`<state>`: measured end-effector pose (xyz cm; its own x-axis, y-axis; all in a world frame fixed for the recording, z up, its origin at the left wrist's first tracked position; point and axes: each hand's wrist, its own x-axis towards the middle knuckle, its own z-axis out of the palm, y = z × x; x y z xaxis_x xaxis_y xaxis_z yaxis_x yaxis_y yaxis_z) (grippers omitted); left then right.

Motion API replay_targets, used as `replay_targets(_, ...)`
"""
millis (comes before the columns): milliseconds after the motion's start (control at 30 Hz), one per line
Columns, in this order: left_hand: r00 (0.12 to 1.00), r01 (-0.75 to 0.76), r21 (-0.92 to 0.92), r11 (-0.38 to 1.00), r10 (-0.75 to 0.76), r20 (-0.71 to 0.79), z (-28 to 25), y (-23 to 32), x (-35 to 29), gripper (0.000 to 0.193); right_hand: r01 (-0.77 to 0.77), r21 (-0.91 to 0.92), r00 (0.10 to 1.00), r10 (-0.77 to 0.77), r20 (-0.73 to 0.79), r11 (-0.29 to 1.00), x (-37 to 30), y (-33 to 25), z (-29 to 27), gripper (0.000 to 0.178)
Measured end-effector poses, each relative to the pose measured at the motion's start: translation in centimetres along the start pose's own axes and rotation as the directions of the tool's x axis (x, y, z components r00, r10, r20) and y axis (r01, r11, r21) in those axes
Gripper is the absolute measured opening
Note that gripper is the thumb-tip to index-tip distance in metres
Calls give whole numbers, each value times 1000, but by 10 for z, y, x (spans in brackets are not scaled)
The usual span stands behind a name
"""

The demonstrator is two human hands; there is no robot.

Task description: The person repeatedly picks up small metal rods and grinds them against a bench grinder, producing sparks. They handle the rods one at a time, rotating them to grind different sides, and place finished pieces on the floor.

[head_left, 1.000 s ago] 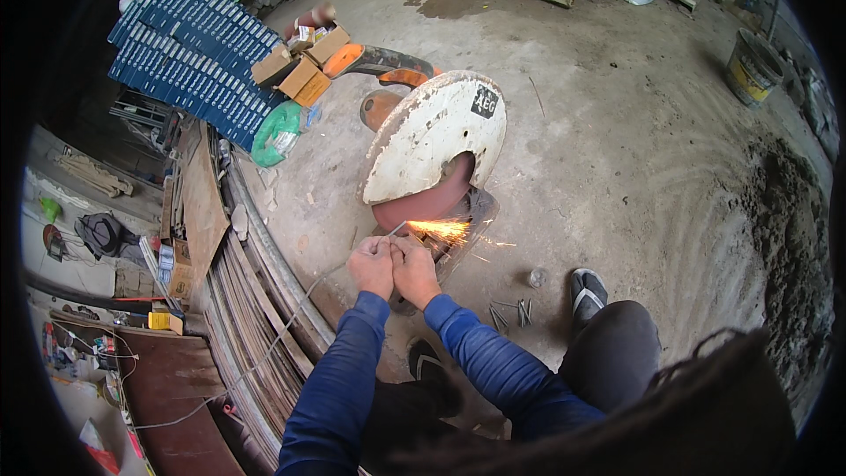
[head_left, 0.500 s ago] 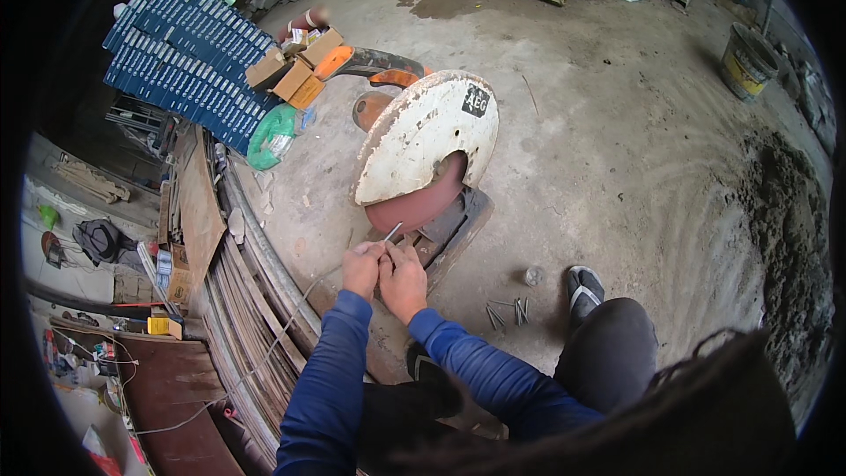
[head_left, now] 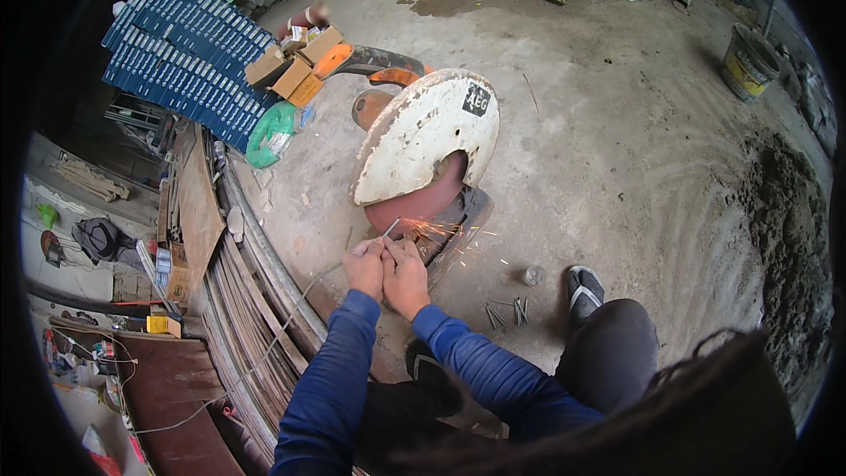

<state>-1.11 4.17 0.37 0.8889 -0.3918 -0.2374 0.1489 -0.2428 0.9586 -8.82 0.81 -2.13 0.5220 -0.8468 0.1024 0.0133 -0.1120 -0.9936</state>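
My left hand (head_left: 364, 270) and my right hand (head_left: 406, 278) are side by side, fingers pinched round a thin grey metal rod (head_left: 392, 226). Its tip points up and away from me, against the lower edge of a reddish-brown abrasive disc (head_left: 401, 210). Orange sparks (head_left: 432, 229) spray to the right from that contact. The disc belongs to a cut-off saw with a worn white guard (head_left: 423, 132) and an orange-and-black handle (head_left: 379, 62). Its metal base (head_left: 476, 211) rests on the floor. My fingers hide the rod's near end.
Several loose metal rods (head_left: 496, 314) lie on the floor near my right foot, beside a small clear cup (head_left: 532, 276). Long metal bars (head_left: 256, 300) and a cable run along my left. Stacked blue boxes (head_left: 194, 62) stand far left; a dirty bucket (head_left: 749, 62) is far right.
Sparks have appeared where the rod meets the disc; half a second ago there were none. The rod's tip has shifted slightly left, and both hands keep their pinch.
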Motion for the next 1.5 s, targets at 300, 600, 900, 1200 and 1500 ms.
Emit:
replay_targets(300,998,20,-62,998,-23,-62,3,-5,-2,18,24,30,1000,-24,15,999,0,2,-4,30)
replay_targets(600,996,54,-75,996,-59,-65,1,-12,3,17,13,40,997,-16,74,999,3,11,-2,33)
replay_targets(900,997,52,-111,992,-59,-57,1,-9,2,16,11,55,997,-15,77,998,2,12,0,33)
replay_targets(1200,993,67,-130,989,-79,-84,2,-6,0,15,-4,54,997,0,75,999,1,10,1,34)
replay_targets(1500,996,67,-133,989,-74,-49,0,-6,2,19,5,95,998,-11,63,995,1,10,2,33)
